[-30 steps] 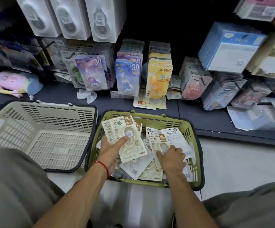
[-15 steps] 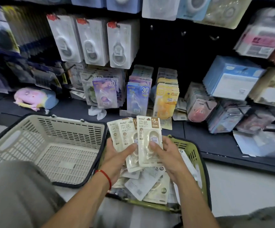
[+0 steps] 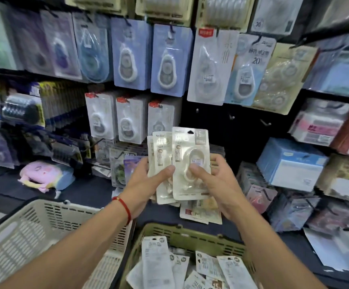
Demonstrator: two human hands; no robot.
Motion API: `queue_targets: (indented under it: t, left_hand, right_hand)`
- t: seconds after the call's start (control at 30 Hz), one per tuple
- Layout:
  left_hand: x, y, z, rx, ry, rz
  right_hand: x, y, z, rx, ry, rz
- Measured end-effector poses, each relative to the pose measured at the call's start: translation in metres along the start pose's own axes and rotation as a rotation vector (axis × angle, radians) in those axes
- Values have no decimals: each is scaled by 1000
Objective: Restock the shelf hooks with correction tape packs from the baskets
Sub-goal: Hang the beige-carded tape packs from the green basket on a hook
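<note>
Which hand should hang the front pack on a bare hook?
Right, probably. The right hand pinches the front pack alone, and the bare hooks sit up and to its right. The left hand holds the remaining stack.

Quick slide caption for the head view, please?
Both hands hold cream correction tape packs above the green basket, facing bare shelf hooks.
</note>
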State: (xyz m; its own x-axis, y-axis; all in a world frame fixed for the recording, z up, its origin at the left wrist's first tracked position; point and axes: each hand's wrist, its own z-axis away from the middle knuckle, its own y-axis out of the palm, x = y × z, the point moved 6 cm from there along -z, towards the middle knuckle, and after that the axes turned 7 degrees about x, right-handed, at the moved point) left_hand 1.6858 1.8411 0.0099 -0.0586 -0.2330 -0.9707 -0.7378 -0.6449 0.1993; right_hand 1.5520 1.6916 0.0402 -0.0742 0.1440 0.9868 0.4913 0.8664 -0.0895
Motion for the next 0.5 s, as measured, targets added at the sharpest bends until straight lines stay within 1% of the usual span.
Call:
queue_targets:
  t: [0.13, 0.23, 0.37, 0.5]
  left_hand:
    - [-1, -21, -15, -228, 55, 13]
    - [2, -34, -18, -357, 90, -31]
    - [5, -44, -17, -425, 88, 58]
    - [10, -47, -17, -425, 86, 108]
  right_hand:
    - [26, -10, -28, -227, -172, 249]
    - [28, -18, -47, -283, -192, 287]
    - [23, -22, -66, -290, -167, 202]
    - [17, -19, -77, -304, -152, 155]
